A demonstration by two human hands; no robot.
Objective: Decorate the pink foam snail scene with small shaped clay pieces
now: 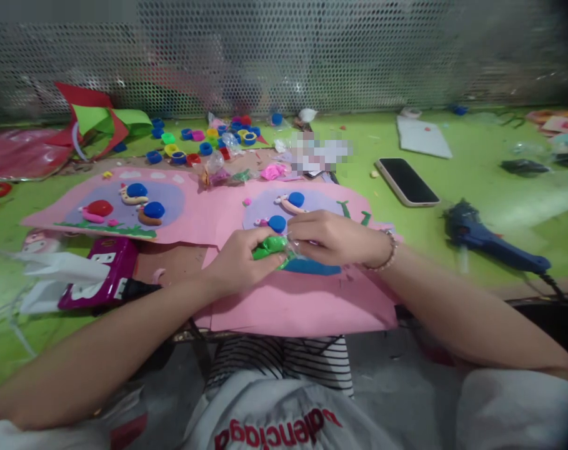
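My left hand (237,261) is closed around a lump of bright green modelling clay (269,246), which bulges between thumb and fingers. From its right end sticks a clear plastic wrapper (293,248), pinched by the fingers of my right hand (328,237). Both hands meet above a pink paper sheet (302,309). On that sheet, clay snails with blue shells (296,199) lie on a lilac patch, and a blue clay strip (312,267) runs below my right hand. My fingers hide part of the picture.
Left lies a second pink sheet (197,215) with clay snails, beside a purple power strip (105,265). Small coloured plastic rings (205,149) and clay scraps are scattered behind. On the right are a phone (408,181), a blue glue gun (490,240) and a white card (423,136). Perforated metal (284,56) closes the back.
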